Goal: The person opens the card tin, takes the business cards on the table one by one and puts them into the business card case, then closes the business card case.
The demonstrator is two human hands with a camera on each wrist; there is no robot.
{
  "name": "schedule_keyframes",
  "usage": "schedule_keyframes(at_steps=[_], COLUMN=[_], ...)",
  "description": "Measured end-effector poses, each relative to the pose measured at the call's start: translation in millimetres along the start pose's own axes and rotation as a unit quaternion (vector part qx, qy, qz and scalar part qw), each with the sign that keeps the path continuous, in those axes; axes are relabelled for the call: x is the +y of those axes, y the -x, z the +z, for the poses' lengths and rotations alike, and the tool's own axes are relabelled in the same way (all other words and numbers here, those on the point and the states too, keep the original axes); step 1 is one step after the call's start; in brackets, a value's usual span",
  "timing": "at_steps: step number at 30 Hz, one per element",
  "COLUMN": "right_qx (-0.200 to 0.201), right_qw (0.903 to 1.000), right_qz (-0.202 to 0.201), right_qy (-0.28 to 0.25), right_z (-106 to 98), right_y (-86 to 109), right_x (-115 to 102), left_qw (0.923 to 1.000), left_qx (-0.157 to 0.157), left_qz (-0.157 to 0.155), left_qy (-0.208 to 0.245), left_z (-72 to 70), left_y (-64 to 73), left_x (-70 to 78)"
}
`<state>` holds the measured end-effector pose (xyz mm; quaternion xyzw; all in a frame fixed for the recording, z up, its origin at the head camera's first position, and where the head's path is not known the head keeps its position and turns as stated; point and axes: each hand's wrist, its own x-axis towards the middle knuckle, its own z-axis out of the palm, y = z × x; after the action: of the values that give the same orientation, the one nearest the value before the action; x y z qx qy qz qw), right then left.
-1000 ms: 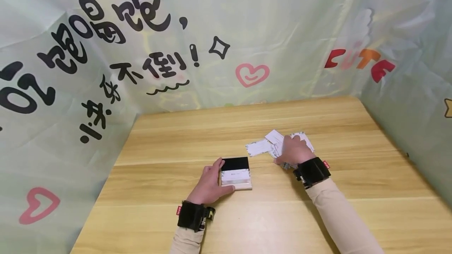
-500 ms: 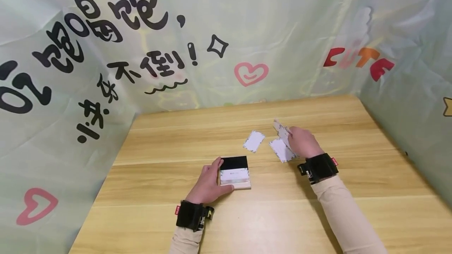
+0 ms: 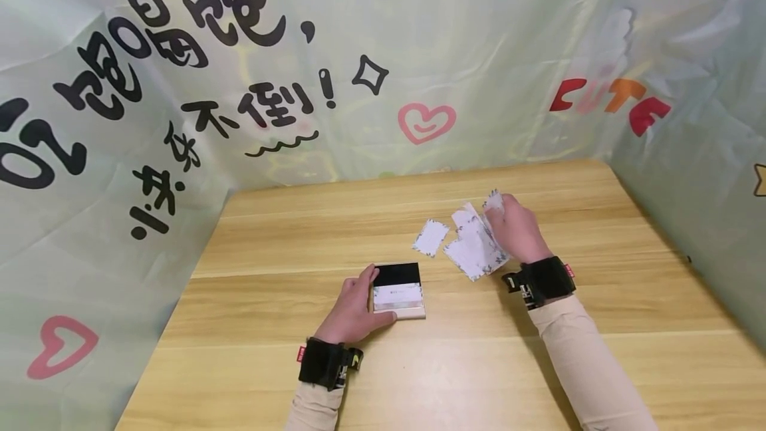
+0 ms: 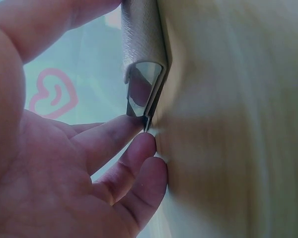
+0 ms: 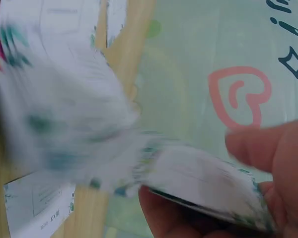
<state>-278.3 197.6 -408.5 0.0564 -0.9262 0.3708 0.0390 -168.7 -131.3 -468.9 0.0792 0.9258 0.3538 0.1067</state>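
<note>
Card case (image 3: 397, 275) is on the wooden table (image 3: 257, 304), and the left hand (image 3: 349, 314) has it from its left side, thumb on the near edge, fingertips up by the far left corner, so spread about as wide as the case. Right hand (image 3: 522, 228) is beyond the case and off to the right, pinching some cards (image 3: 493, 201), though it's blurry so can't swear how many. Messy pile (image 3: 475, 248) between that hand and the case, lone card (image 3: 431, 238) just past the case's far right corner
</note>
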Motion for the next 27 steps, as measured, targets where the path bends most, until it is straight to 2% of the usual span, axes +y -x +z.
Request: schedule_keyframes(at_steps=[4,9,19,27], right_qx=[0.031,0.04,-0.01,-0.02], right_qw=[0.9991,0.9982,0.9995,0.9985], right_qz=[-0.027,-0.042,-0.03,-0.05], right_qy=[0.007,0.017,0.0,-0.004], right_z=[-2.4,-2.8,0.8,1.9], right_y=[-0.6,-0.8,-0.1,0.0], right_x=[-1.4,-1.0,-1.0,-1.8], left_qw=[1.0,1.0,1.0,1.0], left_qx=[0.0,0.0,0.003,0.003], left_qz=[0.0,-0.001,0.002,0.004], left_qy=[-0.001,-0.002,0.0,0.001], left_z=[-1.0,-1.1,0.0,0.0], left_y=[0.4,0.5,-0.1,0.3], left_x=[1.5,2.1,2.1,1.5])
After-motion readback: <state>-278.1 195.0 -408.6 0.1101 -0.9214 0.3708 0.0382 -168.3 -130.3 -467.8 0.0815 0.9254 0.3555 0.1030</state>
